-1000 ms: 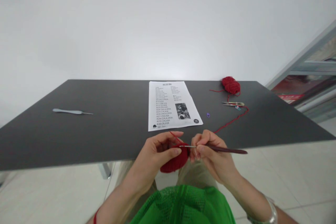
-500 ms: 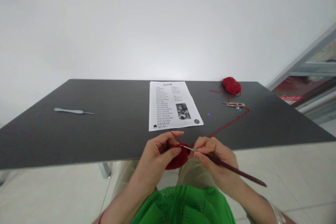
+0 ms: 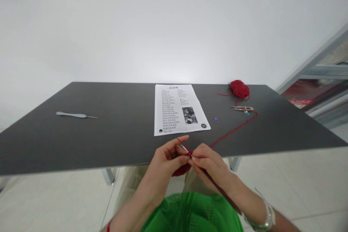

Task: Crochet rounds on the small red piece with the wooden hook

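Note:
My left hand (image 3: 169,157) pinches a round red crochet piece (image 3: 181,170) at the table's front edge, with red yarn looped over its raised index finger. In my right hand (image 3: 208,163) is a crochet hook (image 3: 217,186) with a dark brown handle, its silver tip pushed up through the work toward the left index finger. Fingers of both hands cover much of the crochet piece. From it a strand of red yarn (image 3: 234,130) runs right across the table, leading back toward the red yarn ball (image 3: 239,89).
A printed pattern sheet (image 3: 174,110) lies mid-table. To its right are a purple stitch marker (image 3: 216,119) and small thread snips (image 3: 241,108) with a blue marker (image 3: 247,112). A grey-handled thin tool (image 3: 71,115) rests at left on the dark table (image 3: 122,127).
My right hand has moved left and turned, bringing the hook's handle down toward my body. The silver tip has gone further through, up to the yarn by my left index finger.

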A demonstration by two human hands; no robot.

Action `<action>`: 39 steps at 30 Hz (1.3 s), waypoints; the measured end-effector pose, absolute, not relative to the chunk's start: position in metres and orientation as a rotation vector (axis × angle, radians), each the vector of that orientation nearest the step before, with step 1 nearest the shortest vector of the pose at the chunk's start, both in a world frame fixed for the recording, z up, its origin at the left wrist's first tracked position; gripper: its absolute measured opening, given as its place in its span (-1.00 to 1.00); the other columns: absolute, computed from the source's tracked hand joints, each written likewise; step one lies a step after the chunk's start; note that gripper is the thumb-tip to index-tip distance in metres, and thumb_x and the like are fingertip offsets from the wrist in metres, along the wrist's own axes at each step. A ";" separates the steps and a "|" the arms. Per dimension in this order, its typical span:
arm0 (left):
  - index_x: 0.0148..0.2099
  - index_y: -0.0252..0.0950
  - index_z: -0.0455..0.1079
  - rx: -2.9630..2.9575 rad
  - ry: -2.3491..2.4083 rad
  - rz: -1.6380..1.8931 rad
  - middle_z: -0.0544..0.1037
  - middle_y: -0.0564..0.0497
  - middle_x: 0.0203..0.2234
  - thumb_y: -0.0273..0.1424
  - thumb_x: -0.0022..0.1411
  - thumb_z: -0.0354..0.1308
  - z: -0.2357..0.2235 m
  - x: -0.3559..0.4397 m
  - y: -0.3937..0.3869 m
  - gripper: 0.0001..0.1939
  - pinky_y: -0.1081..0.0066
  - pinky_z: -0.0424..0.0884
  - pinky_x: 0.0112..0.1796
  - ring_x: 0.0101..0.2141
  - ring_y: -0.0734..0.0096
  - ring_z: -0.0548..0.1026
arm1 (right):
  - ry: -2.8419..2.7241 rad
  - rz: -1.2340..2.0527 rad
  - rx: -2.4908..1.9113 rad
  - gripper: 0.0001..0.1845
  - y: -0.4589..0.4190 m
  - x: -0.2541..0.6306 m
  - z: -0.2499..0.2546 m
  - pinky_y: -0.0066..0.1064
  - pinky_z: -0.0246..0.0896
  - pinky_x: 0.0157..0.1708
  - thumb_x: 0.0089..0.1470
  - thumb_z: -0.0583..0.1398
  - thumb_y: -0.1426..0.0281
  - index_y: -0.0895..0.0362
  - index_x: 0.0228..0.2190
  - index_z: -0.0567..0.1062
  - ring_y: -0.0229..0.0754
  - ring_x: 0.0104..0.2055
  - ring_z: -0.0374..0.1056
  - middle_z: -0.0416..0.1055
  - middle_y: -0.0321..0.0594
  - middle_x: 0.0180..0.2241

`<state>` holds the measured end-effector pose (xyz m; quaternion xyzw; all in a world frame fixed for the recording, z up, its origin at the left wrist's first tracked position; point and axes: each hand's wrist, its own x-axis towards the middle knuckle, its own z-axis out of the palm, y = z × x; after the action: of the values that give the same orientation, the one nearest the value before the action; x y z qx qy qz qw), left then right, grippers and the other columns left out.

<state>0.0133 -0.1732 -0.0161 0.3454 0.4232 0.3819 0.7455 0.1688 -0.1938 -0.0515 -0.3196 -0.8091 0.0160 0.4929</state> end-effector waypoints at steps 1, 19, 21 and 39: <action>-0.11 -0.25 0.55 0.706 0.893 0.813 0.47 0.14 -0.54 -0.50 -0.15 0.39 -0.017 0.013 -0.172 -0.55 0.52 0.37 -0.46 -0.55 0.57 0.42 | -2.009 -0.027 -0.740 -0.84 -0.193 0.171 -0.055 -0.46 0.25 -0.51 0.22 0.07 0.58 0.08 -0.30 0.34 -0.25 -0.45 0.25 0.37 -0.27 -0.44; 0.01 -0.25 0.50 1.336 1.071 0.946 0.50 0.05 -0.46 -0.49 0.10 0.16 -0.011 0.007 -0.169 -0.61 0.43 0.29 -0.34 -0.40 0.36 0.41 | -1.400 0.741 -0.911 -0.83 -0.206 0.168 -0.040 -0.51 0.15 -0.52 0.10 0.20 0.55 0.06 -0.45 0.37 -0.30 -0.49 0.24 0.32 -0.35 -0.49; 0.02 -0.26 0.50 1.405 1.081 0.920 0.52 0.05 -0.46 -0.50 0.13 0.12 -0.011 0.007 -0.170 -0.61 0.42 0.31 -0.34 -0.41 0.36 0.42 | -1.693 0.529 -0.889 -0.79 -0.208 0.173 -0.031 -0.50 0.18 -0.48 0.08 0.17 0.63 0.06 -0.43 0.39 -0.30 -0.46 0.26 0.35 -0.32 -0.46; 0.03 -0.21 0.48 0.787 0.852 0.851 0.41 0.17 -0.55 -0.48 -0.06 0.36 -0.017 0.017 -0.175 -0.46 0.49 0.29 -0.46 -0.56 0.57 0.35 | -1.642 0.269 -0.951 -0.83 -0.204 0.160 -0.073 -0.36 0.20 -0.48 0.09 0.20 0.54 0.00 -0.39 0.41 -0.21 -0.45 0.27 0.41 -0.27 -0.43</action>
<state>0.0167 -0.1752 -0.0174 0.3606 0.3903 0.3899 0.7521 0.1595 -0.2035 -0.0732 -0.4061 -0.7011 0.1148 0.5748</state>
